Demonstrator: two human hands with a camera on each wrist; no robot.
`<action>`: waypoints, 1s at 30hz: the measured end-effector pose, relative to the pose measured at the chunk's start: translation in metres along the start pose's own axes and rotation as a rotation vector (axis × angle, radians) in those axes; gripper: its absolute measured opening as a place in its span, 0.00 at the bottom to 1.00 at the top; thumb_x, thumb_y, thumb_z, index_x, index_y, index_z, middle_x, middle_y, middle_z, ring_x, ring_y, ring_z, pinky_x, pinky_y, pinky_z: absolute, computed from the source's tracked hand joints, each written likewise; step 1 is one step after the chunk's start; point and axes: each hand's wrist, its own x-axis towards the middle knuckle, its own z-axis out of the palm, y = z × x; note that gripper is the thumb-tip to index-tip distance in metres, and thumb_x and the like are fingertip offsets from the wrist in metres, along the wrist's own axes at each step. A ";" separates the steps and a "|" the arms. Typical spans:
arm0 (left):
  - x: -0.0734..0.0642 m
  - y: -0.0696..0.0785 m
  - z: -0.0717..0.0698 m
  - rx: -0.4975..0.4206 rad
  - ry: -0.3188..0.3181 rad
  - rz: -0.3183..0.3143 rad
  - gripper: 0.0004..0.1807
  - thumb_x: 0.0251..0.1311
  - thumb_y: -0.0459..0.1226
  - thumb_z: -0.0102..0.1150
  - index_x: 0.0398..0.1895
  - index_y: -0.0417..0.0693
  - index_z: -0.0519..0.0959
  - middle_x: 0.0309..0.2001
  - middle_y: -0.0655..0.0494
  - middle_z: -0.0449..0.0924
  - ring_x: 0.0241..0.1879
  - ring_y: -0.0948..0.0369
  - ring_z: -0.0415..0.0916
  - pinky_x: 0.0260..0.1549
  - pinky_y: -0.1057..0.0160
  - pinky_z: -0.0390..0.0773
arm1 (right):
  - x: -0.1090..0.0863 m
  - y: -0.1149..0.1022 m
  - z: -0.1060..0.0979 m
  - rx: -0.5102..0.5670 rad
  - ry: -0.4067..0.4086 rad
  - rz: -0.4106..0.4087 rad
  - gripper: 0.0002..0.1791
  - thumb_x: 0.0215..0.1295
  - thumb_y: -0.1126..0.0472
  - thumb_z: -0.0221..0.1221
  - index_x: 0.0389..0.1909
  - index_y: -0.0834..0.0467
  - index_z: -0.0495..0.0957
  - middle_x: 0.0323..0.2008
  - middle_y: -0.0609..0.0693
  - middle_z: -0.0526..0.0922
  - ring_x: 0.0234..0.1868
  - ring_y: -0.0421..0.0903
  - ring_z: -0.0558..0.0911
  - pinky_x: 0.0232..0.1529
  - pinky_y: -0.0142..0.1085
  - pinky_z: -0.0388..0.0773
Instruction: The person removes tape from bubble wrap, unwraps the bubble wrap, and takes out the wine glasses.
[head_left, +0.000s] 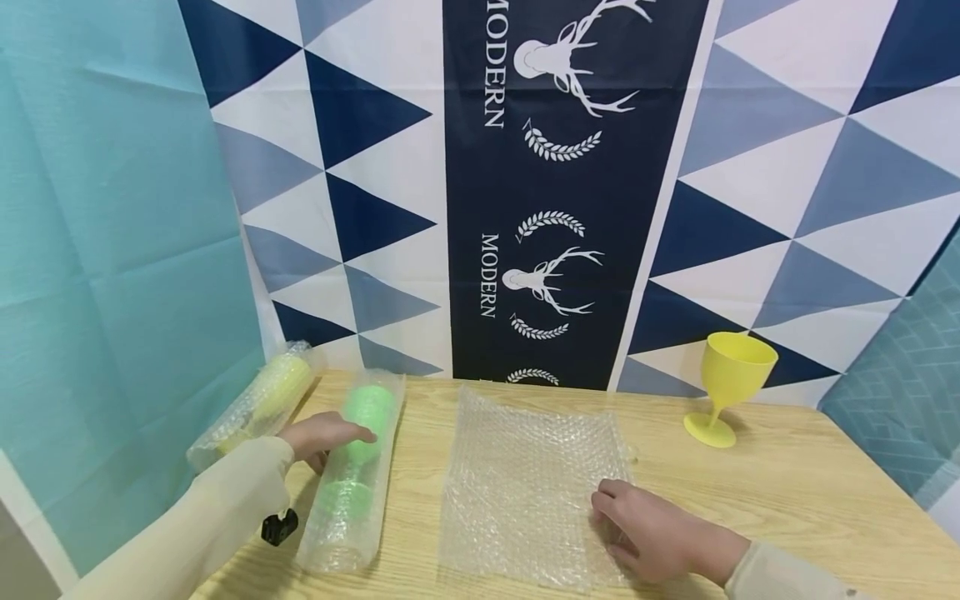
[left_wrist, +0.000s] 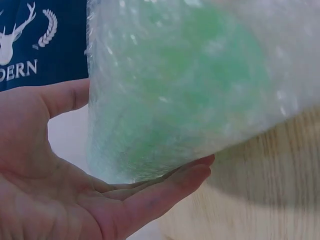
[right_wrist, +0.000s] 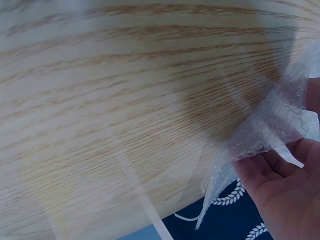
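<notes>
The left hand (head_left: pixel 326 437) has its thumb laid over the top of a green bubble-wrapped bundle (head_left: pixel 360 475), with the fingers bent along its left side, so the bundle is gripped between them; from the left wrist I see those fingers reaching along the crinkled wrap. The right hand (head_left: pixel 648 529) has curled fingers, and they hold the right edge of a clear bubble-wrap sheet (head_left: pixel 528 492), whose film bunches up against them in the right wrist view. The sheet lies flat for the most part across the middle of the wood-grain table (head_left: pixel 787 500), its upper end close to the far edge. The green bundle lies to the left of the sheet, a strip of bare wood between, its long side running from near the far edge toward the near one. Farther left, a yellow bubble-wrapped bundle (head_left: pixel 258 404) lies slanted along the left edge by the far left corner, next to a teal cloth (head_left: pixel 127 250). Over toward the far right corner a yellow goblet (head_left: pixel 731 379) stands upright on its foot, mouth up, well apart from both hands. Behind the far edge hangs a triangle-patterned cloth (head_left: pixel 390 158) with a navy strip of white stag heads and the word MODERN.
</notes>
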 end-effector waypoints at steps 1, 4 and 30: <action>-0.001 0.001 0.002 0.002 0.004 0.006 0.50 0.58 0.54 0.57 0.69 0.24 0.51 0.67 0.24 0.56 0.54 0.32 0.72 0.44 0.46 0.82 | 0.000 0.000 0.000 -0.003 0.006 -0.006 0.16 0.52 0.60 0.67 0.40 0.54 0.72 0.35 0.41 0.70 0.32 0.29 0.64 0.30 0.25 0.70; -0.004 0.003 0.005 -0.007 0.012 0.018 0.49 0.59 0.53 0.56 0.69 0.25 0.52 0.68 0.25 0.56 0.55 0.33 0.72 0.41 0.48 0.83 | 0.000 0.000 0.001 -0.004 0.022 -0.015 0.16 0.51 0.61 0.67 0.39 0.54 0.73 0.35 0.41 0.70 0.32 0.29 0.64 0.30 0.25 0.70; -0.012 -0.018 0.033 -0.249 0.044 -0.012 0.55 0.59 0.61 0.53 0.69 0.22 0.49 0.68 0.27 0.56 0.64 0.37 0.65 0.56 0.44 0.75 | -0.001 0.002 0.002 -0.007 0.044 -0.019 0.16 0.50 0.61 0.67 0.39 0.53 0.72 0.34 0.40 0.70 0.31 0.29 0.63 0.29 0.24 0.68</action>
